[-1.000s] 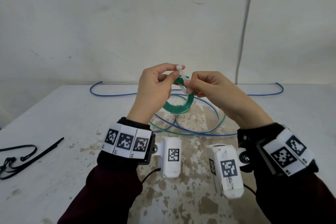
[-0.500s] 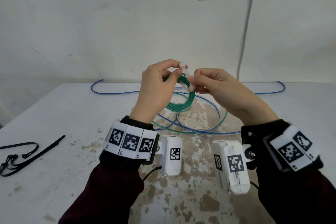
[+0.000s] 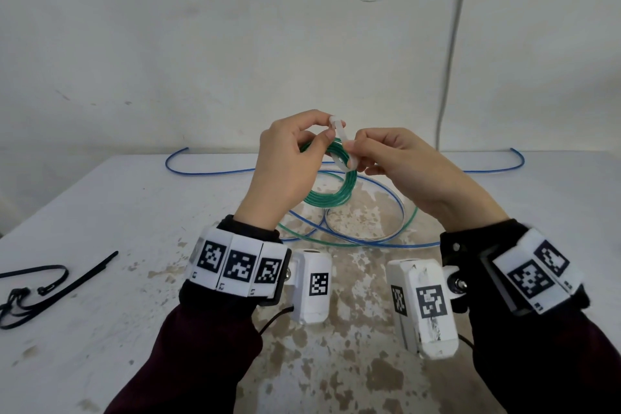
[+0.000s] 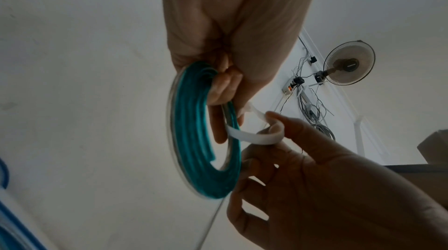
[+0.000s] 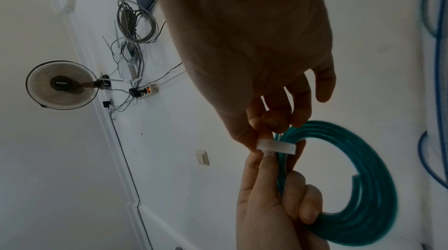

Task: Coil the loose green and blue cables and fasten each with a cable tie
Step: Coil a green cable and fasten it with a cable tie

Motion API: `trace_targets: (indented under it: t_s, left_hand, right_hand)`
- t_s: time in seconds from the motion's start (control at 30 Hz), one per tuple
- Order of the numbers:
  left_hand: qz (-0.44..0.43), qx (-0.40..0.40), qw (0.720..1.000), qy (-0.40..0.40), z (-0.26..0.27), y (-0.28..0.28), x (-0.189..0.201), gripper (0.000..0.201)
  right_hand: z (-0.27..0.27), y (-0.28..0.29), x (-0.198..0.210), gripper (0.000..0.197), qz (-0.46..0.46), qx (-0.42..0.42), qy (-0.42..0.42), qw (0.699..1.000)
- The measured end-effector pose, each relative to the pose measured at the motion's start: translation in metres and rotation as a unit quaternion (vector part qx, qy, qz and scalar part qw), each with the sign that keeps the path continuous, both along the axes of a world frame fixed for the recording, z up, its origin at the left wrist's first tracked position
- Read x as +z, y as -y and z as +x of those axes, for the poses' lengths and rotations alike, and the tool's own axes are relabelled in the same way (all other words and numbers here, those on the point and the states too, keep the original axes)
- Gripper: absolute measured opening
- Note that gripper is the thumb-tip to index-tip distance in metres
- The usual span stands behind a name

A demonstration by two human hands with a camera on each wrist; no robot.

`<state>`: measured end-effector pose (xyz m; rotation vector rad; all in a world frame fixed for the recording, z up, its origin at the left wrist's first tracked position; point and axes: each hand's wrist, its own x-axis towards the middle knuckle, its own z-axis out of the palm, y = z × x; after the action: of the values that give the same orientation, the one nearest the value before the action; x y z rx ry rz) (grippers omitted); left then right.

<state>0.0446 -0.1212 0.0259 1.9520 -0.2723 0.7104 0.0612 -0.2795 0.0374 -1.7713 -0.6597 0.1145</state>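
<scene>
I hold a small green cable coil (image 3: 336,185) in the air above the table. My left hand (image 3: 289,161) grips the top of the green coil (image 4: 191,139) and pinches the head of a white cable tie (image 3: 341,141). The white tie (image 4: 257,135) bends in a loop round the coil's strands. My right hand (image 3: 396,161) pinches the other end of the white tie (image 5: 276,146) beside the green coil (image 5: 358,187). A loose tail of green cable (image 3: 369,239) trails onto the table. The blue cable (image 3: 366,235) lies uncoiled in wide loops under and behind my hands.
Several black cable ties (image 3: 43,282) lie at the table's left edge. The white table (image 3: 117,212) meets a pale wall at the back, where the blue cable's ends (image 3: 174,161) curl up. A grey cord (image 3: 453,44) runs down the wall.
Both hands have risen slightly with the coil and the white tie. The grips on coil and tie look the same.
</scene>
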Motion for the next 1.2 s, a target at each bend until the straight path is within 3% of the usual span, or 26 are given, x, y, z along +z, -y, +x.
trace_targets:
  t_s: [0.43,0.63,1.07,1.2]
  left_hand:
    - [0.018,0.001,0.999,0.029,-0.004,-0.003,0.004,0.014]
    - [0.028,0.002,0.999,0.041,-0.006,-0.001,0.007,0.016]
    - [0.091,-0.013,0.994,0.066,-0.013,0.007,0.008,0.016]
    - [0.082,-0.020,0.995,0.060,-0.011,0.009,0.005,0.016]
  right_hand:
    - [-0.003,-0.001,0.000,0.032,0.015,0.016,0.005,1.000]
    - [0.003,0.002,-0.001,0.024,0.055,0.049,-0.052,0.996]
    - [-0.006,-0.002,0.004,0.034,0.092,-0.061,0.026,0.994]
    - [-0.008,0.003,0.008,0.032,0.031,-0.026,0.019,0.999]
